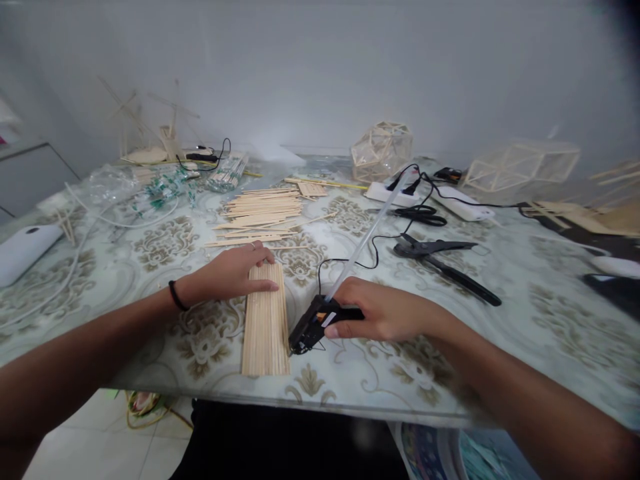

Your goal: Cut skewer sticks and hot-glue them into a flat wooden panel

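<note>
A flat panel of pale wooden sticks (265, 327), laid side by side, rests near the table's front edge. My left hand (237, 272) holds its far end, the thumb across the top and the fingers curled at the far edge. In my right hand (373, 310) is a black hot glue gun (313, 327), its nozzle pointing down at the panel's right edge, touching or just beside it. A long translucent glue stick (367, 237) juts up from the back of the gun. Beyond the panel lies a pile of loose wooden sticks (265, 210).
Black-handled pliers (445, 260) and black scissors (420, 215) lie on the right. The gun's cord runs to a white power strip (387, 192). Geometric stick frames (383, 150) stand at the back. Bagged sticks (227, 172) and a white device (27, 250) are on the left.
</note>
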`<state>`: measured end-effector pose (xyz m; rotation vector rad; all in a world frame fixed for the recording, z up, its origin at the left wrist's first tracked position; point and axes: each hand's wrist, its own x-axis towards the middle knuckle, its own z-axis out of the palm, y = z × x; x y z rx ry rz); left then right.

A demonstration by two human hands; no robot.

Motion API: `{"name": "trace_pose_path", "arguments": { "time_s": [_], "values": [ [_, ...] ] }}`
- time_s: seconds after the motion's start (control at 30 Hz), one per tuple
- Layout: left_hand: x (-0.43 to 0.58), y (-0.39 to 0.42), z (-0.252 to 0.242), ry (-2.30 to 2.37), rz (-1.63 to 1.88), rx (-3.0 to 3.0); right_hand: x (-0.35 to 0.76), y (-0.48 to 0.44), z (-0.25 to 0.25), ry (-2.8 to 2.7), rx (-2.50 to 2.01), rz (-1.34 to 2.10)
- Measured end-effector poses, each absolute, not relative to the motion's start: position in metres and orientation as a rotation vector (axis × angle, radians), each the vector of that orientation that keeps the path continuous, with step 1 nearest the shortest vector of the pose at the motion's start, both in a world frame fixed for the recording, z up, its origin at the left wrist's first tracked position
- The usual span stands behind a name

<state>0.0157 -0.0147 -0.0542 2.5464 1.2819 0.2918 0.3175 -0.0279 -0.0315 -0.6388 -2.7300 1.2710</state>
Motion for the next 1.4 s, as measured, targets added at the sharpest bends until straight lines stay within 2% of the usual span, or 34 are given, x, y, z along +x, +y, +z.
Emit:
{"name": "trace_pose_path", "arguments": {
  "time_s": [1.4],
  "values": [
    [0.0153, -0.0144, -0.0551, 1.277, 0.288, 2.552, 0.3187, -0.0233, -0.0352, -2.696, -0.818, 1.014]
  ]
}}
